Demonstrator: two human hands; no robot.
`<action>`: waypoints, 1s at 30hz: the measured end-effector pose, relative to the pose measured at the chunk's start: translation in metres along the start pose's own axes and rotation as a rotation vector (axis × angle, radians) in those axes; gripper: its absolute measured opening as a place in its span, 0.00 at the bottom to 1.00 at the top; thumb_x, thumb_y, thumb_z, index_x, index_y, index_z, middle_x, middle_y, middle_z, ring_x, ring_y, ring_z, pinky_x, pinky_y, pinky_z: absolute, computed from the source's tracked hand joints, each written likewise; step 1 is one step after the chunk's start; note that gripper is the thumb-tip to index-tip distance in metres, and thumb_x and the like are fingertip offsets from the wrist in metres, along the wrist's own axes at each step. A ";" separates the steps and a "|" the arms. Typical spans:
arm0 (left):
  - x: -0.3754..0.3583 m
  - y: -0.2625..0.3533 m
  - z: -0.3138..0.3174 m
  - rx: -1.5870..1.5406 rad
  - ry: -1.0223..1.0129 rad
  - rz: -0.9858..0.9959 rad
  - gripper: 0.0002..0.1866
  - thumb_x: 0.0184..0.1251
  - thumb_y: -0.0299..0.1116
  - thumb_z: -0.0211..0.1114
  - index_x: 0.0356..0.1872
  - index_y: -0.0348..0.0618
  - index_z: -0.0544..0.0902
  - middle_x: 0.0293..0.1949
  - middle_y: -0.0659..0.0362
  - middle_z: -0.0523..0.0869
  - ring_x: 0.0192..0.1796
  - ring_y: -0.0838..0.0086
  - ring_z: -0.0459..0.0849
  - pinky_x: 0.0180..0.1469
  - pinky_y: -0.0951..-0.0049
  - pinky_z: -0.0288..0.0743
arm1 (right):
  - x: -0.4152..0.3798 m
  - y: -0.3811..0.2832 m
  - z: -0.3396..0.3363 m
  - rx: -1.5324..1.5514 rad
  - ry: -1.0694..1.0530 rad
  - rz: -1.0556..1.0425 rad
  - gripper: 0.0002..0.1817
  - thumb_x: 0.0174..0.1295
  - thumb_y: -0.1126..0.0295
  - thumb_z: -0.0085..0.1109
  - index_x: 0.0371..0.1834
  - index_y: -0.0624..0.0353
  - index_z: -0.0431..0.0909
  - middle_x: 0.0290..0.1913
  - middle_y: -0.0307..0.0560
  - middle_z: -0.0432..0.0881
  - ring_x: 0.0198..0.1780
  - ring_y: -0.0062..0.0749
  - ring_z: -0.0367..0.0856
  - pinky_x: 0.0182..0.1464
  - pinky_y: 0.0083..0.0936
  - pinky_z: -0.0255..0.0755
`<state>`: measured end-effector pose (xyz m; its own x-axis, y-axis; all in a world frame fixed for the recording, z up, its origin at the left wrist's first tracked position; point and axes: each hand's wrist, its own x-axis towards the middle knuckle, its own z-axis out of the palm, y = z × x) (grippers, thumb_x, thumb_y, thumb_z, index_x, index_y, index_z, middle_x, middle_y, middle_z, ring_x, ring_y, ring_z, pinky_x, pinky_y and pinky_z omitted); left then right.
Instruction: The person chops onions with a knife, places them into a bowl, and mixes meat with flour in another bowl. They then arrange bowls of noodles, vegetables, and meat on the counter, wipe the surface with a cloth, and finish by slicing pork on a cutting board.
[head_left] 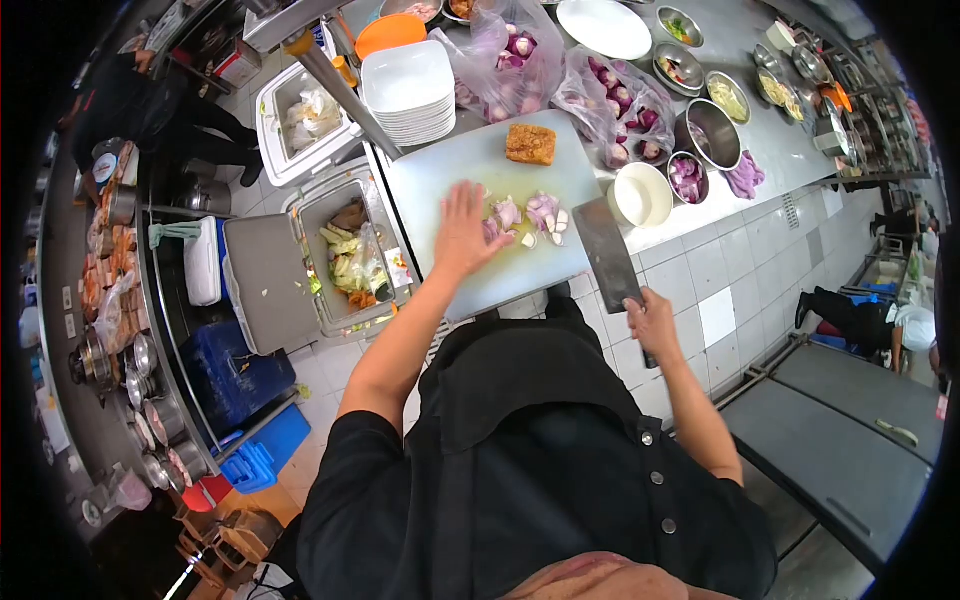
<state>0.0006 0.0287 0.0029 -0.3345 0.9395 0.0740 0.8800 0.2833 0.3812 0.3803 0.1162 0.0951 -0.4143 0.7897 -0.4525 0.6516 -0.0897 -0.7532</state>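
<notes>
My left hand (464,232) lies on the pale cutting board (425,180) with its fingers spread, beside pieces of cut red onion (507,212). More onion pieces (543,208) and a few white pieces that look like garlic (558,220) sit just right of them. A browned, square block of food (530,144) rests near the board's far edge. In my right hand (652,322) is the handle of a cleaver (607,255). Its wide blade points away from me, over the board's right edge. Some onion under my left fingers is hidden.
Left of the board stands a bin of food scraps (350,245). Behind are stacked white dishes (408,90) and plastic bags of red onions (620,105). To the right are a white tub (641,195), a bowl of cut onion (687,178) and a metal pot (712,135). Other people stand at both sides.
</notes>
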 end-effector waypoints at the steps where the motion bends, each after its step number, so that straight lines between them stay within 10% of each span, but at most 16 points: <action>1: 0.004 0.009 0.005 -0.001 0.002 0.003 0.57 0.65 0.64 0.71 0.85 0.39 0.55 0.84 0.40 0.55 0.86 0.46 0.50 0.85 0.44 0.45 | 0.003 0.014 0.014 0.084 0.031 0.033 0.10 0.74 0.69 0.62 0.36 0.62 0.75 0.20 0.41 0.76 0.17 0.23 0.76 0.20 0.28 0.71; 14: 0.039 0.097 0.055 -0.230 0.094 0.337 0.44 0.58 0.58 0.77 0.72 0.47 0.77 0.76 0.44 0.70 0.79 0.44 0.64 0.80 0.42 0.56 | 0.061 0.041 0.105 0.367 0.033 0.068 0.12 0.77 0.66 0.60 0.39 0.64 0.73 0.19 0.42 0.76 0.14 0.25 0.74 0.17 0.27 0.69; 17: 0.028 0.102 0.069 -0.202 0.183 0.211 0.36 0.60 0.51 0.76 0.67 0.45 0.80 0.73 0.44 0.73 0.76 0.43 0.67 0.77 0.37 0.57 | 0.062 0.040 0.121 0.215 -0.009 -0.022 0.14 0.77 0.65 0.60 0.38 0.66 0.72 0.18 0.49 0.78 0.15 0.32 0.79 0.20 0.34 0.74; 19: 0.022 0.101 0.068 -0.120 0.281 0.075 0.29 0.62 0.44 0.74 0.63 0.44 0.83 0.70 0.43 0.75 0.74 0.44 0.70 0.74 0.32 0.58 | 0.073 0.050 0.136 -0.002 -0.028 -0.115 0.17 0.74 0.62 0.62 0.37 0.68 0.72 0.28 0.69 0.81 0.31 0.66 0.84 0.35 0.53 0.76; 20: 0.017 0.098 0.067 -0.119 0.320 0.028 0.26 0.62 0.41 0.72 0.60 0.43 0.84 0.68 0.43 0.76 0.73 0.44 0.71 0.72 0.30 0.58 | 0.076 0.050 0.142 -0.046 0.013 -0.302 0.17 0.76 0.63 0.60 0.34 0.66 0.70 0.19 0.52 0.77 0.16 0.38 0.80 0.21 0.38 0.73; 23: 0.014 0.094 0.074 -0.233 0.461 -0.187 0.21 0.63 0.31 0.69 0.57 0.39 0.84 0.67 0.41 0.77 0.69 0.43 0.75 0.72 0.40 0.65 | 0.080 0.032 0.140 -0.033 -0.076 -0.335 0.19 0.73 0.60 0.62 0.35 0.67 0.70 0.27 0.71 0.76 0.32 0.70 0.79 0.35 0.53 0.70; 30: 0.095 0.180 0.044 -0.403 0.671 -0.067 0.18 0.66 0.25 0.67 0.57 0.32 0.83 0.67 0.40 0.79 0.69 0.41 0.78 0.71 0.47 0.72 | 0.095 0.004 0.038 0.063 -0.080 -0.453 0.18 0.75 0.60 0.60 0.39 0.66 0.72 0.32 0.71 0.82 0.39 0.75 0.80 0.41 0.59 0.73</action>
<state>0.1419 0.1774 0.0376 -0.6274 0.5693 0.5312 0.7039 0.1230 0.6995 0.3191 0.1678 0.0307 -0.6974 0.7089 -0.1050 0.3554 0.2149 -0.9097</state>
